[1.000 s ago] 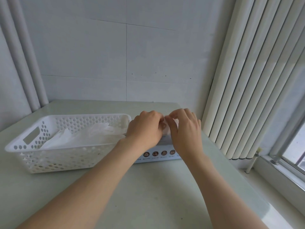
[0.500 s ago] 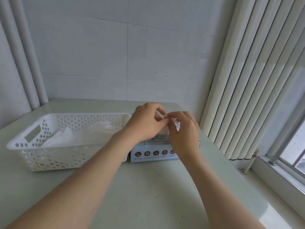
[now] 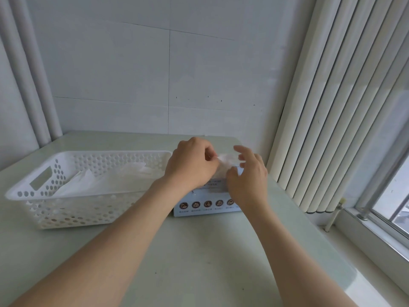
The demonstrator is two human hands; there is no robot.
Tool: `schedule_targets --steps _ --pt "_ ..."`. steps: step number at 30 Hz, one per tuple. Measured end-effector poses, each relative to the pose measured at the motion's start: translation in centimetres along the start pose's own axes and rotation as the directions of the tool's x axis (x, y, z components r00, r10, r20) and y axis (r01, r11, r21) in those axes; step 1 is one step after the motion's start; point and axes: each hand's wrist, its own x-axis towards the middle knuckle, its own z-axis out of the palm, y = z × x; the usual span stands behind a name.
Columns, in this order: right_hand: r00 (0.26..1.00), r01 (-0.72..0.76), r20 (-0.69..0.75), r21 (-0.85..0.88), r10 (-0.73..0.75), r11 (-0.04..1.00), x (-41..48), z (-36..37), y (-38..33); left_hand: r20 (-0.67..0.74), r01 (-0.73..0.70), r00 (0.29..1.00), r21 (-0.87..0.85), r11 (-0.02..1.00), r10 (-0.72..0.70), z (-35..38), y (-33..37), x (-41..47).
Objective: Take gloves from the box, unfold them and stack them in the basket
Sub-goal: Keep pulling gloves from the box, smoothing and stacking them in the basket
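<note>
Okay, the folded glove (image 3: 223,166) is up off the box (image 3: 199,208) and sits directly between the two hands, just above the box top. It is thin, translucent and bunched, so its long axis can't be read yet. The left hand (image 3: 191,166) has its fingers curled and pinches the glove's upper left corner at the fingertips. The right hand (image 3: 249,178) is at the glove's right side with its fingers fanned loosely and the index lifted. Its thumb lies by the lower right edge, but a pinch there can't be confirmed because the view is blurred and from the back of the hand. Judged step: unfolding, not yet done, so the next move likely means pulling the hands apart sideways to open the glove. The key relation is that the basket (image 3: 93,154) lies to the left of both hands, touching or just beside the box. Its long axis runs left to right, and the left hand is the nearer one. Flattened gloves (image 3: 104,182) already lie in it. Everything sits on the pale table (image 3: 199,251). Risk guess: the film slips from a one-corner grip.
</note>
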Motion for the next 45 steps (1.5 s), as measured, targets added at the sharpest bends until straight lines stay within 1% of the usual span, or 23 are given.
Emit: schedule_targets --steps 2,3,7,11,13,16,19,21,23,26,30,33,36,41,45 --pt "0.999 0.039 -0.033 -0.079 -0.042 0.996 0.3 0.2 0.6 0.021 0.005 1.0 0.003 1.0 -0.005 0.0 0.0 0.0" --pt "0.996 0.055 -0.059 -0.072 -0.059 0.996 0.4 0.2 0.6 0.029 0.004 1.0 0.002 1.0 -0.004 -0.1 -0.1 0.0" --pt "0.983 0.106 -0.15 0.016 -0.102 0.994 0.4 -0.2 0.0 0.075 -0.025 0.997 -0.03 0.999 0.027 -0.2 -0.1 0.0" --pt "0.968 0.213 -0.168 0.15 -0.188 0.965 0.2 -0.4 -0.7 0.105 -0.074 0.991 -0.101 0.992 0.085 -0.1 0.3 -0.2" --pt "0.956 0.261 -0.186 0.187 -0.227 0.947 0.2 -0.6 -1.1 0.075 -0.087 0.993 -0.105 0.991 0.096 -0.1 0.4 -0.3" --pt "0.949 0.288 -0.196 0.23 -0.245 0.93 -0.1 -0.8 -1.7 -0.022 -0.078 0.997 -0.1 0.992 0.076 -0.3 0.3 0.0" --pt "0.966 0.254 -0.117 0.252 -0.231 0.934 -0.4 -0.6 -1.7 -0.057 0.01 0.998 -0.137 0.99 -0.018 -0.5 0.1 0.3" --pt "0.976 0.219 -0.031 0.178 -0.217 0.959 -0.3 -0.2 -1.2 -0.03 0.075 0.996 -0.199 0.977 -0.083 -0.7 0.1 0.4" --pt "0.979 0.203 0.016 0.083 -0.205 0.976 -0.2 0.1 -0.6 -0.013 0.136 0.989 -0.246 0.96 -0.144 -0.9 0.1 0.6" --pt "0.978 0.207 -0.005 0.03 -0.207 0.978 -0.1 0.1 -0.3 0.0 0.214 0.974 -0.335 0.918 -0.227 -1.2 -0.4 0.9" --pt "0.985 0.171 -0.007 -0.05 -0.171 0.984 0.0 0.5 0.1 -0.012 0.267 0.953 -0.431 0.862 -0.302 -1.3 -1.3 1.2" --pt "0.989 0.147 0.012 -0.104 -0.146 0.984 0.1 0.8 0.4 -0.055 0.268 0.938 -0.515 0.815 -0.343 -1.5 -1.5 1.5" --pt "0.99 0.138 0.042 -0.12 -0.134 0.983 0.1 0.8 0.6 -0.08 0.251 0.932 -0.565 0.786 -0.354 -1.6 -1.2 1.7" --pt "0.984 0.149 0.122 -0.179 -0.128 0.973 -0.2 0.8 0.7 -0.116 0.163 0.949 -0.613 0.773 -0.292 -1.8 -0.2 1.4" --pt "0.976 0.13 0.201 -0.252 -0.08 0.959 -0.5 0.4 0.0 -0.146 0.107 0.949 -0.686 0.72 -0.28 -2.2 0.0 1.4"
